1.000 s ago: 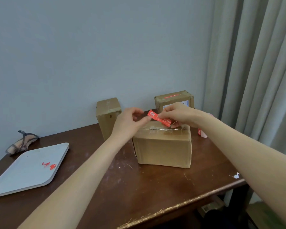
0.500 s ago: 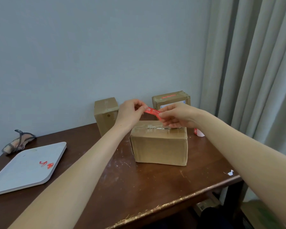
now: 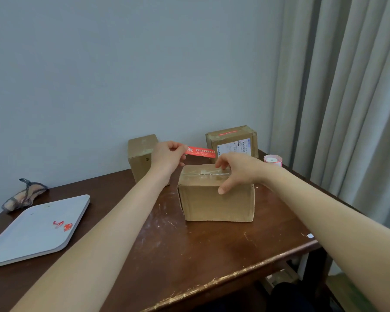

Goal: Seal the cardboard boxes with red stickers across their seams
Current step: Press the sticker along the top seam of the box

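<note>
A cardboard box (image 3: pixel 216 203) with clear tape along its top seam sits mid-table. My left hand (image 3: pixel 167 157) pinches one end of a red sticker (image 3: pixel 200 152), which juts out to the right in the air above the box's back edge. My right hand (image 3: pixel 236 171) grips the box's top at its front right, thumb down the front face, fingers curled over the top. A second box (image 3: pixel 232 140) at the back right has a red sticker on its top and a white shipping label. A third, plain box (image 3: pixel 141 156) stands upright behind my left hand.
A roll of red stickers (image 3: pixel 273 159) lies at the back right by the curtain. A grey tray (image 3: pixel 35 228) with red sticker scraps (image 3: pixel 63 225) lies at the left. A small bundled cloth item (image 3: pixel 24 195) sits at the far left. The table's front edge (image 3: pixel 223 280) is chipped.
My right hand has let go of the sticker and dropped onto the box top. The left hand alone now holds the sticker, lifted level above the box.
</note>
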A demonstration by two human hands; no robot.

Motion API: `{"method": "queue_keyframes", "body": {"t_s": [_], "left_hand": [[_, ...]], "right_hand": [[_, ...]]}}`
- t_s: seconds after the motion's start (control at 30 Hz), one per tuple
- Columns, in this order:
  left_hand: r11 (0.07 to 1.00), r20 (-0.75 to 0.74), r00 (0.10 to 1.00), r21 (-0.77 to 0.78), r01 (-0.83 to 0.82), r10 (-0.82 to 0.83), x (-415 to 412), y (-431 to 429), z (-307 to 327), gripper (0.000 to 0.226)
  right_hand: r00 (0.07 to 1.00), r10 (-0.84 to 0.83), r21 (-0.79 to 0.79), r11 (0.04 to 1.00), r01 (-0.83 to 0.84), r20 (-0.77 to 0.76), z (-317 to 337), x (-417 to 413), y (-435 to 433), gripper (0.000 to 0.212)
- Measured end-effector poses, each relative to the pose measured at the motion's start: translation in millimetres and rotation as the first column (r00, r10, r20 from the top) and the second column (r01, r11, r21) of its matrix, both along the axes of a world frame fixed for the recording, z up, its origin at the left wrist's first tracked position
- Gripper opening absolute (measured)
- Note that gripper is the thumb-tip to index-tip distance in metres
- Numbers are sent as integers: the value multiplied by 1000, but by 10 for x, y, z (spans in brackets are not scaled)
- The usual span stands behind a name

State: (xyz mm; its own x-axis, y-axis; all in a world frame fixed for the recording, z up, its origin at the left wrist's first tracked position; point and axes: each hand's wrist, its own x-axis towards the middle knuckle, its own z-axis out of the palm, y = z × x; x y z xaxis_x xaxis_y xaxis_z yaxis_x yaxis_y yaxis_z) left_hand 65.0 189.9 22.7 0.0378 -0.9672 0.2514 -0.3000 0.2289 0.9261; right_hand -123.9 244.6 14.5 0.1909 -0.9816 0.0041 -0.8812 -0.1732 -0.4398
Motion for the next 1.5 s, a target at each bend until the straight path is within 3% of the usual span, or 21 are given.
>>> {"method": "queue_keyframes", "body": {"t_s": [0.13,0.2,0.3,0.53,0.63,0.77,0.87,0.93,1.1,1.5], "left_hand": [[996,-82,996,87,30,-23,-39,14,-106,7],[995,-101,994,95,43,-33,-63,22,-133,5],[995,-116,992,82,49,-39,-115,29,-142,7],[988,-131,989,126,89,-72,-184,75,-133,4],[993,37,996,93,71,-75,-165,92,-174,4],[1000,324,946,0,18,-17,-180,87,-209,13],[1000,432,902,12,-14,7,-197,49,-242,42],[1000,470,883,16,-24,14,-205,25,-258,55],[999,509,860,-14,-29,32,-230,3,-281,52],[999,616,786,-44,-27,48,-273,-21,-322,51]], "right_hand": [[995,-13,8,1000,12,100,-2,-116,-52,70],[963,-54,-53,996,70,265,20,-147,-56,59],[815,-136,-56,978,201,563,72,-151,-55,44],[762,-205,-28,959,281,615,-16,-142,-137,20],[798,-233,-20,956,293,556,-67,-151,-182,24],[915,-270,-96,946,311,300,-112,-149,-235,35],[937,-309,-119,936,330,165,-121,-132,-256,38],[939,-326,-122,933,338,112,-123,-121,-264,43],[933,-357,-137,923,360,48,-151,-85,-283,51],[903,-422,-224,891,396,-84,-208,-20,-327,28]]}}
